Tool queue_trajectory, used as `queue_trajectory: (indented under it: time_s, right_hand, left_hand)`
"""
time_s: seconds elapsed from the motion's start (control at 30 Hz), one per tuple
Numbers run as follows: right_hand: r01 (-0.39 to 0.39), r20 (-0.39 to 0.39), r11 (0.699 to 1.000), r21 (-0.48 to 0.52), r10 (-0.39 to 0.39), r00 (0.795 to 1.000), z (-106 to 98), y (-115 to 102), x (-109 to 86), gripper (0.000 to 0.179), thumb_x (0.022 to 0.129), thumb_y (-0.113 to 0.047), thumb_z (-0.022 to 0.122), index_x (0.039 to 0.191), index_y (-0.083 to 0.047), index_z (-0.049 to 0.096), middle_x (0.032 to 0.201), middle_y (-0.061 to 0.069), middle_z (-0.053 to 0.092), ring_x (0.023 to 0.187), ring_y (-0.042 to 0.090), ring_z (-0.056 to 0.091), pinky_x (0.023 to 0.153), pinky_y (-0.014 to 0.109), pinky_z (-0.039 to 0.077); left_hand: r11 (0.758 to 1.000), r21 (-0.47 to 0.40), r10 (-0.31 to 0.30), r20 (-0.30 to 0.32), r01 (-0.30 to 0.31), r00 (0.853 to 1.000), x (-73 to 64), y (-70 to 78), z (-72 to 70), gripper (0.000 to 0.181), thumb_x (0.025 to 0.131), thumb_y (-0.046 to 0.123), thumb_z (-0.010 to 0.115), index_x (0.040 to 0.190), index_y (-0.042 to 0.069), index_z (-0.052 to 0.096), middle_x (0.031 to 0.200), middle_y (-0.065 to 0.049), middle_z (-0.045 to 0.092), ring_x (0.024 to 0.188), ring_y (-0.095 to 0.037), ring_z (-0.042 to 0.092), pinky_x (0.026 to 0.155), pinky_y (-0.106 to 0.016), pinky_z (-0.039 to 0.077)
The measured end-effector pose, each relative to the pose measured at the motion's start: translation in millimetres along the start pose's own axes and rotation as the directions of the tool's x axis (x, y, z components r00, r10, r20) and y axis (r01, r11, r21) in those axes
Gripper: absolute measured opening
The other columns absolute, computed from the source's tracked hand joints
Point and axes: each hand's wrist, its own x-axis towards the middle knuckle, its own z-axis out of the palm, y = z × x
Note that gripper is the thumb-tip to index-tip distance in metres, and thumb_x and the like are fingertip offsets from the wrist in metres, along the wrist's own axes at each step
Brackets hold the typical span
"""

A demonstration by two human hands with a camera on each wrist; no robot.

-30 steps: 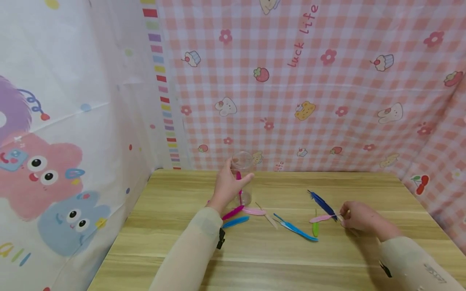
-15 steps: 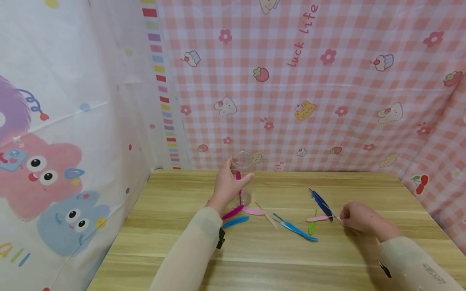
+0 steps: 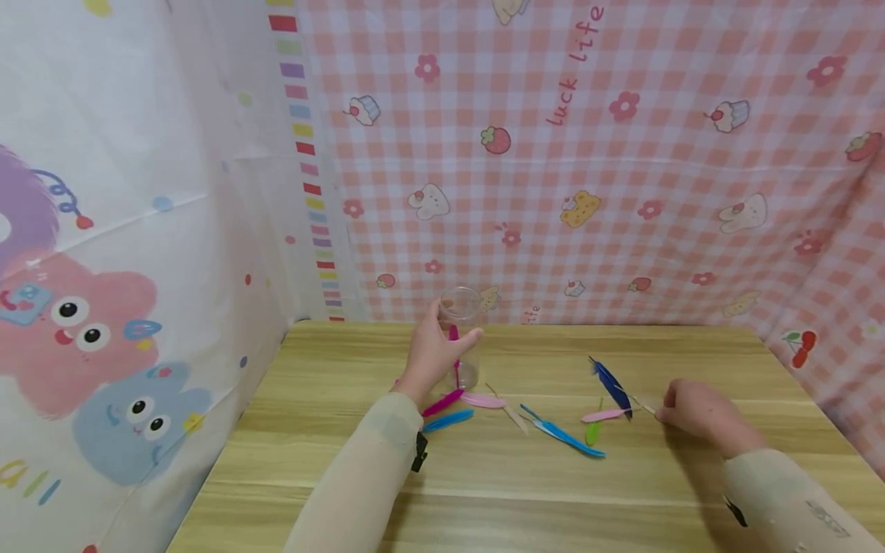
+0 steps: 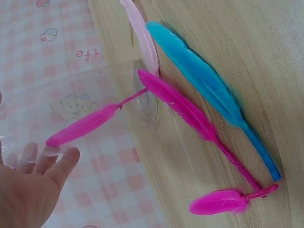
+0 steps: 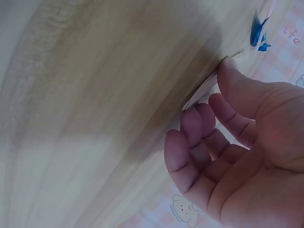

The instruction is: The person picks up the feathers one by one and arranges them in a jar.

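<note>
1. Right of centre in the head view, the right hand [image 3: 705, 415] pinches a pale feather [image 5: 206, 90] between thumb and fingers; its thin quill points up and left.
2. Just below centre, the left hand [image 3: 435, 349] is curved around a clear plastic cup [image 3: 471, 355], which stands upright on the table, with a magenta feather [image 4: 85, 126] inside it.
3. At the foot of the cup lie a second magenta feather [image 3: 442, 403], a light pink feather [image 3: 482, 401] and, lower, a turquoise feather [image 3: 448, 421]. A short magenta plume [image 4: 221, 202] lies at lower right in the left wrist view.
4. Between the hands, a cream feather [image 3: 515, 418] and a bright blue feather [image 3: 563, 440] lie slanting down to the right.
5. Left of the right hand, a pink feather [image 3: 603, 415] crosses a lime green feather [image 3: 592, 433] and reaches the lower end of a navy feather [image 3: 610, 384].
6. The wood-grain table [image 3: 525, 499] fills the lower part; a pink checked cloth [image 3: 525, 177] hangs behind.
</note>
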Motion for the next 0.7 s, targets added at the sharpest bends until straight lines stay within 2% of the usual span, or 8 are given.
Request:
queue_trajectory:
  time_s: [0.3,0.53,0.7]
  right_hand:
    - [0.033,0.000,0.999,0.020,-0.033,0.999,1,-4,1.9,0.016,0.095,-0.011,0.075,0.096,0.003,0.067,0.088,0.013,0.068,0.080,0.026,0.061,0.077,0.049,0.056]
    - [0.014,0.056,1.000,0.024,-0.015,0.998,-3,-2,-6.1,0.030,0.091,-0.020,0.081,0.097,0.006,0.065,0.089,0.014,0.068,0.083,0.027,0.063,0.077,0.048,0.057]
    - [0.036,0.090,0.999,0.018,-0.037,0.995,-8,0,-12.8,0.035,0.087,-0.022,0.085,0.095,0.006,0.065,0.089,0.013,0.069,0.083,0.026,0.063,0.079,0.049,0.058]
  left_hand:
    - [1.000,0.000,-0.010,0.004,0.010,1.000,1.0,-0.4,-0.4,0.084,0.091,0.042,0.087,0.157,0.016,0.043,0.138,-0.011,0.063,0.127,-0.031,0.063,0.107,-0.050,0.058]
    - [1.000,0.004,-0.005,0.011,0.005,1.000,1.9,-1.1,0.2,0.085,0.091,0.043,0.086,0.158,0.016,0.042,0.138,-0.010,0.063,0.127,-0.031,0.063,0.106,-0.049,0.058]
    - [1.000,-0.004,0.001,0.007,-0.001,1.000,1.7,-0.5,-1.2,0.084,0.091,0.042,0.086,0.158,0.015,0.042,0.139,-0.011,0.063,0.128,-0.032,0.063,0.107,-0.050,0.058]
